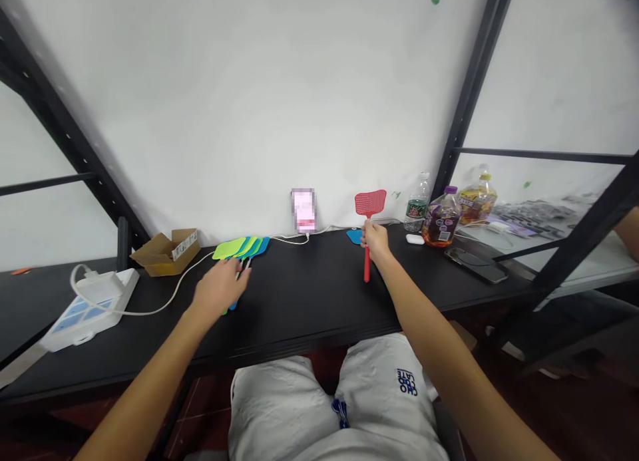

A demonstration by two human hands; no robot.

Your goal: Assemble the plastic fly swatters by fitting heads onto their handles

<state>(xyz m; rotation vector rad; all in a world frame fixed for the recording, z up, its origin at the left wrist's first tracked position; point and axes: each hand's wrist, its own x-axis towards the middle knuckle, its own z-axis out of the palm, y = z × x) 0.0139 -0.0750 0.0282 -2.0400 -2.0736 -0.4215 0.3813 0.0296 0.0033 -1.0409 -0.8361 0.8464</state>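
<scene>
A red fly swatter point(370, 203) is upright in my right hand point(374, 240), whose fingers wrap round its handle just below the mesh head. Behind that hand, part of a blue fly swatter head point(354, 237) shows on the black desk; the rest of it is hidden. Over on the left, several green and blue fly swatters point(230, 249) lie fanned and overlapping, heads toward the wall. My left hand point(219, 289) is over their handles, thumb and fingers apart, slightly blurred. It covers much of the handles.
A charging phone point(304, 210) leans on the wall. An open cardboard box point(168, 251), a white power strip point(92, 308) and its cable are at the left. At right are a water bottle point(417, 203), a drink bottle point(443, 218), a white case point(415, 239) and another phone point(476, 265).
</scene>
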